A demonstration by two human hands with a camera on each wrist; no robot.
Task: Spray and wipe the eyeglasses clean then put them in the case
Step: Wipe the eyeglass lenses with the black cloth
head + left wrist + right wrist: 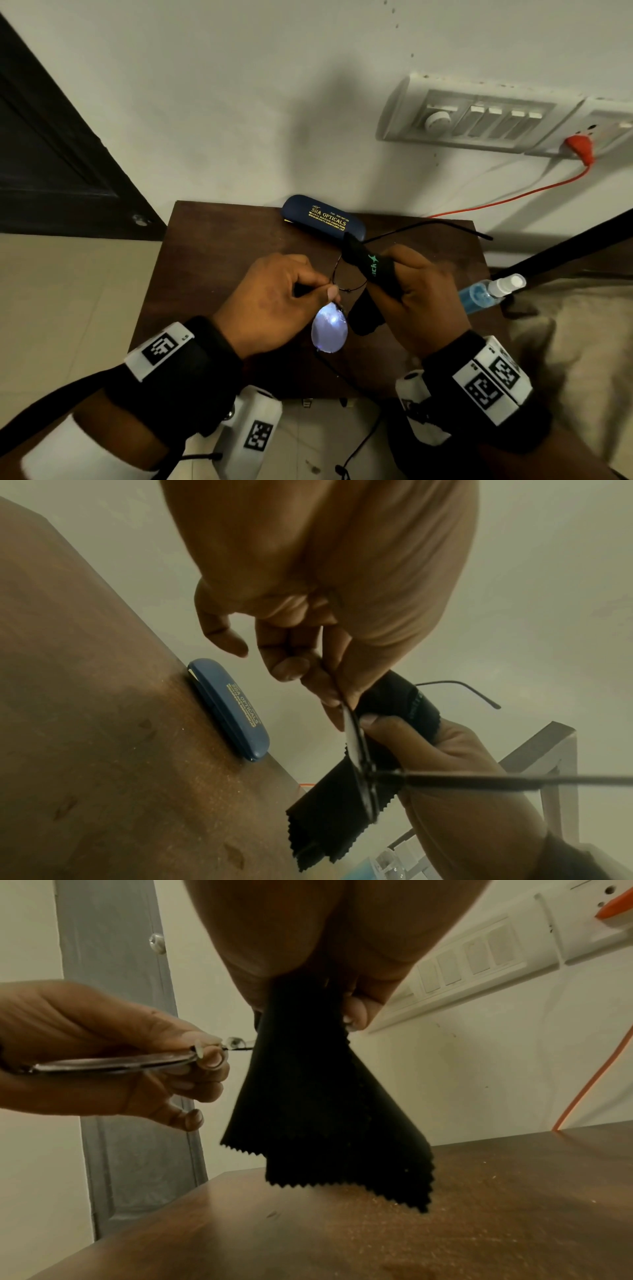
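Thin wire-framed eyeglasses [329, 328] hang above the brown table [212, 260], with the near lens catching a bright reflection. My left hand [274, 301] pinches the frame by the bridge, also seen in the left wrist view [329, 693] and the right wrist view [202, 1056]. My right hand [418, 294] grips a black microfibre cloth [371, 270] wrapped over the far lens; the cloth's zigzag edge [329, 1123] hangs down. A closed navy glasses case [322, 216] with gold lettering lies at the table's back edge. A blue spray bottle [486, 291] lies on the table's right edge.
A white switch panel [479, 118] is on the wall, with an orange plug and cable [579, 147] running down behind the table. A dark door [51, 154] stands at the left. A fabric-covered surface [565, 335] lies to the right of the table.
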